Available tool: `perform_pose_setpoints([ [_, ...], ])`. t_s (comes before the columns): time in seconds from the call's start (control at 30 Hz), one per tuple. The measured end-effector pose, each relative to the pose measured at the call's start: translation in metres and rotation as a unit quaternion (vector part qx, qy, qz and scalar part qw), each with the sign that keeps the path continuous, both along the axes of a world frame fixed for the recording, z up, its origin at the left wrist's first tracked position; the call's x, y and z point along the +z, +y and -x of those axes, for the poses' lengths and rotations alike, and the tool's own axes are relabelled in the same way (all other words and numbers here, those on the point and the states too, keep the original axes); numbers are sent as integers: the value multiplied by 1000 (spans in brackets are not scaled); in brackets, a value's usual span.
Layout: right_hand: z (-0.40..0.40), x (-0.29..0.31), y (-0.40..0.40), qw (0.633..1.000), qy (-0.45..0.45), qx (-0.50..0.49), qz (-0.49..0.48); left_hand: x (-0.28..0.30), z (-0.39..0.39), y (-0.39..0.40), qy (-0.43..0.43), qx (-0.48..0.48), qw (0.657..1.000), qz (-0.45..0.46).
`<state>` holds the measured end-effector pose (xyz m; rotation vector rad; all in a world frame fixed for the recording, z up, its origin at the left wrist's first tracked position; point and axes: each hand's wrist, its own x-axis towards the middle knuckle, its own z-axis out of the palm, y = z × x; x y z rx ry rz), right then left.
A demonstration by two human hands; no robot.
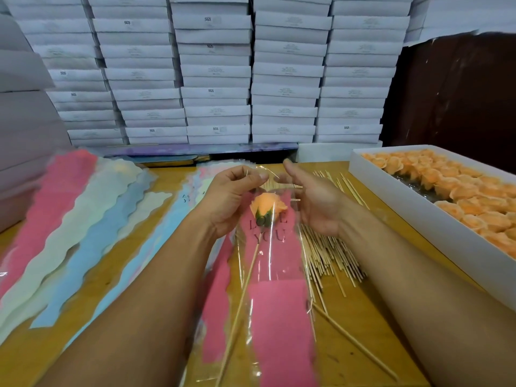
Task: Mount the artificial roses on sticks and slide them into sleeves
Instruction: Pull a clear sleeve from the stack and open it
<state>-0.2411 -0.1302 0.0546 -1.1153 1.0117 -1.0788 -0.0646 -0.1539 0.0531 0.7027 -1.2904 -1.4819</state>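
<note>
1. One rose [268, 207] mounted on a stick [242, 297] and already inside a sleeve [275, 303], head near the top by the printed lettering, stick running down and out past the lower end
2. Sleeve clear at the front with pink backing, held up over the tabletop [360, 325] in mid view
3. Left hand [231, 196] pinching the top edge of the sleeve between thumb and fingers
4. Right hand [310, 202] just beside the sleeve, fingers straight and relaxed, gripping nothing; contact with the film not discernible
5. Judged: this unit nearly finished, seating and setting aside outstanding
6. Remaining stock large: tray [418, 208] at right well filled with orange roses [458, 188], unmounted
7. Loose sticks [329, 255] heaped under and beyond the right hand; one lying apart nearer the camera
8. Flat sleeves [83, 219] in pink, pale green and blue fanned out at left; no finished pile in view
9. Tabletop wooden, yellow-brown
10. Rear wall of stacked white boxes [215, 79], several marked SGS; dark brown panel [452, 90] at far right
</note>
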Motion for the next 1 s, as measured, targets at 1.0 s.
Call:
perform_pose_setpoints([
  [1.0, -10, -6, 13, 986, 93, 119, -71, 54, -28, -53, -500, 164, 850, 4],
])
